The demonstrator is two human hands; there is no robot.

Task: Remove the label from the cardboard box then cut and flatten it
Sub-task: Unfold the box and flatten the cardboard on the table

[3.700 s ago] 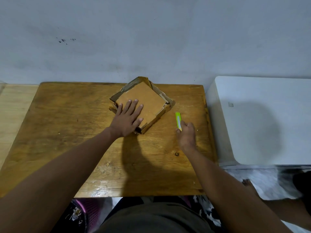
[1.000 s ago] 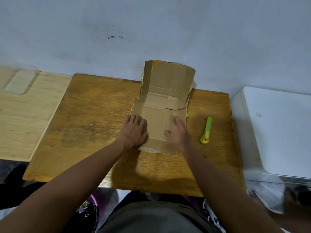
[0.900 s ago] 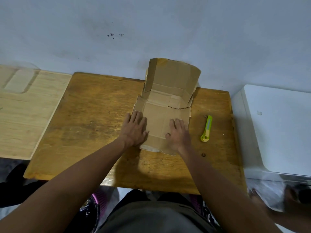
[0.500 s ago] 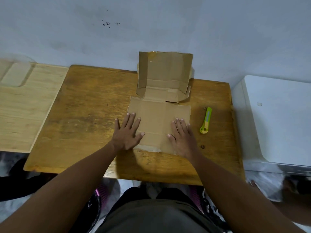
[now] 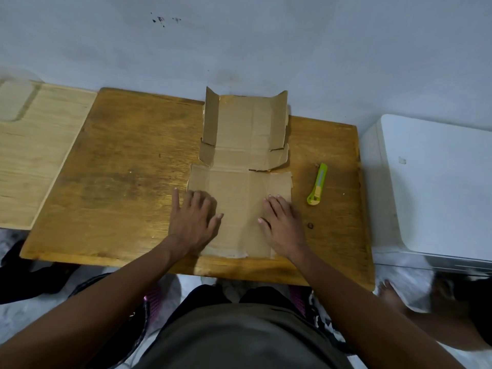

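Cardboard box [image 5: 241, 198] is cut open & lying mid-surface, near part flat on the wooden surface [image 5: 119, 166]. Far part isn't flat yet: far panel tilts up toward the wall, its two side flaps standing up at left and right. No label visible on the side facing up; can't tell about the underside.

Left hand [image 5: 193, 222] lies palm-down on the near-left edge of the cardboard, grip spread, fingers flat, little finger off the edge onto the wood. Right hand [image 5: 283, 225] is palm-down on the near-right part, grip spread too, pinching nothing. Both just press.

Green utility knife [image 5: 316, 185] lies on the surface just right of the cardboard, apart from it & near the right hand. Whether the blade is out: too small to tell.

Judgement: flattening step, nearly done; far section prob. needs pressing down next.

What could go wrong:
- Creases are springy. Lift the hands and the near panel may pop back up, since only hand pressure holds it.
- Pushing the far panel down w/o splaying the side flaps first could crumple or tear them at the short cuts already visible by the fold.
- Sliding the right hand out rightward could hit the knife, maybe knock it toward the surface's right edge, or nick a finger if the blade is exposed.
- Sheet may skid toward the wall if pushed forward rather than down.
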